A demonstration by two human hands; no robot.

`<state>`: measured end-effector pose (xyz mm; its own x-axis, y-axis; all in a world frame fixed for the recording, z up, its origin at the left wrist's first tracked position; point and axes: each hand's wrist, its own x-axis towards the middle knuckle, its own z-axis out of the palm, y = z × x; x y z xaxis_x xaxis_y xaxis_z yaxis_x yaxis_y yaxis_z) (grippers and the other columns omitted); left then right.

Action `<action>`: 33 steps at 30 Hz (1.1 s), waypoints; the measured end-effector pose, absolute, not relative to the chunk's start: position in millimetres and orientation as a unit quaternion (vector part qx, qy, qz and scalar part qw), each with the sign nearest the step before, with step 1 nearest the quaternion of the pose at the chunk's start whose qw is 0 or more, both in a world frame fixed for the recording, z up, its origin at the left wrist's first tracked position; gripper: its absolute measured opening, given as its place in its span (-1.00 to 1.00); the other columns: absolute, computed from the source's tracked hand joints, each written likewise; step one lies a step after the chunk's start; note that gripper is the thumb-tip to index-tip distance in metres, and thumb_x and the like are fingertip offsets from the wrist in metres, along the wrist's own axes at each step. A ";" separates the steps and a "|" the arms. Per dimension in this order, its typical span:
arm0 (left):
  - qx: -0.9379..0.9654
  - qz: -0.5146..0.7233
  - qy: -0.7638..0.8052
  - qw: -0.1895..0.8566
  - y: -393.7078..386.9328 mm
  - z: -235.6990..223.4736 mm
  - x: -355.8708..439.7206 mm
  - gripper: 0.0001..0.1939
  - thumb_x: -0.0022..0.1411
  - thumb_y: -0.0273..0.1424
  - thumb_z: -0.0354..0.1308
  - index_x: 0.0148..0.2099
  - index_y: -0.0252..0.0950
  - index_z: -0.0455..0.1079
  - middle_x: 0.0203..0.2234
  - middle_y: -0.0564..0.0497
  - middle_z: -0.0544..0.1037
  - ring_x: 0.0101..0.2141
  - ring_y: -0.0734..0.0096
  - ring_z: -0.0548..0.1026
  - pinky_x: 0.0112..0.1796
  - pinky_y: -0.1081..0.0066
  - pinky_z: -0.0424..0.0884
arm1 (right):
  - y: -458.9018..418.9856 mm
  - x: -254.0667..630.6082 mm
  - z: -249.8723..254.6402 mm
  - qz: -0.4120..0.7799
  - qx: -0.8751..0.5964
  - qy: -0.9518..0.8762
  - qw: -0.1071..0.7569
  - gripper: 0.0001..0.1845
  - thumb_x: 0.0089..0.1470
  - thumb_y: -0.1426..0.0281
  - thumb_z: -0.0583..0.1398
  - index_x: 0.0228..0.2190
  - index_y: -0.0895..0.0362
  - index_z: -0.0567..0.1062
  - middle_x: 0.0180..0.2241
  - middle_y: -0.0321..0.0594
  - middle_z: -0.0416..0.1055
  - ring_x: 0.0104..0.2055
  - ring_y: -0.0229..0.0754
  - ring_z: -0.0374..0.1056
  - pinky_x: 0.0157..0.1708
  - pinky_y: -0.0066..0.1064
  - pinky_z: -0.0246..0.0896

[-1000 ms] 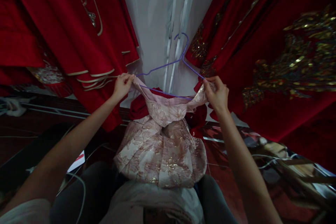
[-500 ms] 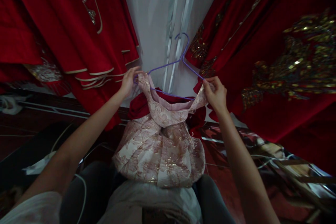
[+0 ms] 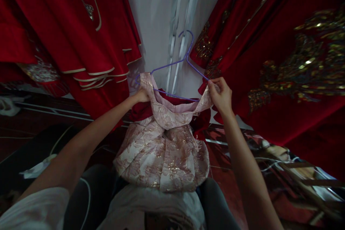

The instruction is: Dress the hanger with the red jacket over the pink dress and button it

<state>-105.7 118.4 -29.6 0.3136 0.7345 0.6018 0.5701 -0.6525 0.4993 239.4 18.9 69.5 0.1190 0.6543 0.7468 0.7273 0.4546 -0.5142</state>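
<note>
A pale pink brocade dress (image 3: 172, 169) with gold threads lies over my lap, its neckline and shoulder straps raised toward a purple hanger (image 3: 168, 65). The hanger's hook points up and its lower bar runs across the neck opening. My right hand (image 3: 221, 95) pinches the right strap at the hanger's right end. At the left strap is my left hand (image 3: 143, 95), lower than the hanger's left end. Its fingers pass behind the strap and are hidden, so their grip does not show. The left strap hangs over the hanger's left arm, whose tip sticks out beside it.
Red garments with pale trim (image 3: 102, 46) hang at the left. Another red garment, with gold sequins (image 3: 304, 68), hangs at the right. Between them is a pale wall (image 3: 153, 14) with metal strips. A wooden frame (image 3: 299, 176) and cords are on the right-hand floor.
My left hand has let go of the left strap's end and moved down and inward behind it. The strap now sits inward of the hanger's left tip. My right hand keeps its pinch.
</note>
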 end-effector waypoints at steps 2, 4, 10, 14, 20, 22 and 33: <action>0.830 0.373 0.401 0.102 119.9 -30.8 -115.4 -0.82 -0.11 -0.27 0.19 -0.59 -0.23 0.32 -0.64 0.05 0.42 -0.48 0.31 0.45 -0.27 0.31 0.42 | 19.9 239.5 68.5 -0.033 -0.518 -0.664 0.538 -0.66 0.14 0.10 0.07 -0.34 0.11 0.44 -0.46 -0.28 0.45 -0.43 -0.25 0.36 -0.39 -0.47 0.17; 0.846 0.319 0.414 0.101 121.7 -32.5 -124.2 -0.88 -0.13 -0.31 0.19 -0.57 -0.23 0.34 -0.61 0.03 0.45 -0.43 0.27 0.47 -0.24 0.29 0.41 | 20.9 239.6 67.7 -0.035 -0.517 -0.663 0.540 -0.66 0.14 0.10 0.08 -0.34 0.11 0.44 -0.46 -0.29 0.45 -0.43 -0.25 0.35 -0.39 -0.47 0.17; 0.755 0.344 0.496 0.257 121.8 -29.5 -140.9 -0.77 -0.12 -0.28 0.18 -0.38 -0.31 0.44 -0.39 -0.06 0.56 -0.25 0.18 0.50 -0.12 0.25 0.37 | 20.1 241.1 69.0 -0.033 -0.513 -0.667 0.539 -0.69 0.14 0.12 0.10 -0.35 0.09 0.44 -0.48 -0.31 0.43 -0.45 -0.26 0.34 -0.40 -0.47 0.17; 0.588 0.438 0.587 0.344 114.5 -9.3 -154.7 -0.79 -0.17 -0.30 0.17 -0.44 -0.33 0.43 -0.51 -0.01 0.54 -0.36 0.25 0.48 -0.26 0.31 0.40 | 18.5 242.1 71.0 -0.033 -0.513 -0.673 0.532 -0.69 0.14 0.12 0.09 -0.35 0.09 0.43 -0.48 -0.30 0.42 -0.46 -0.26 0.34 -0.40 -0.46 0.17; 0.456 0.587 0.595 0.305 110.6 45.4 -156.5 -0.79 -0.12 -0.29 0.14 -0.43 -0.34 0.41 -0.56 0.06 0.46 -0.46 0.39 0.41 -0.43 0.44 0.33 | 12.0 239.7 74.1 -0.045 -0.521 -0.680 0.514 -0.68 0.15 0.11 0.07 -0.32 0.09 0.43 -0.44 -0.26 0.46 -0.42 -0.23 0.37 -0.38 -0.45 0.18; 0.495 0.594 0.577 0.262 105.9 64.3 -142.0 -0.80 -0.10 -0.29 0.17 -0.45 -0.35 0.41 -0.59 0.08 0.41 -0.50 0.44 0.36 -0.47 0.47 0.26 | 7.3 237.9 76.3 -0.045 -0.524 -0.679 0.512 -0.69 0.14 0.12 0.08 -0.32 0.09 0.43 -0.44 -0.26 0.46 -0.41 -0.22 0.37 -0.38 -0.45 0.17; 0.791 0.432 0.434 0.004 44.9 100.6 -58.8 -0.62 0.18 -0.17 0.09 -0.56 -0.32 0.28 -0.43 -0.02 0.40 -0.25 0.32 0.35 -0.17 0.31 0.26 | 0.5 240.8 96.5 0.037 -0.534 -0.686 0.492 -0.60 0.09 0.03 0.10 -0.50 0.10 0.40 -0.62 -0.31 0.35 -0.54 -0.26 0.29 -0.52 -0.48 0.09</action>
<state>-58.8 44.9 100.6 0.2499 0.6893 0.6800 0.6820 -0.6238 0.3817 240.8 0.5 96.5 0.0550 0.7692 0.6366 0.6967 0.4271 -0.5764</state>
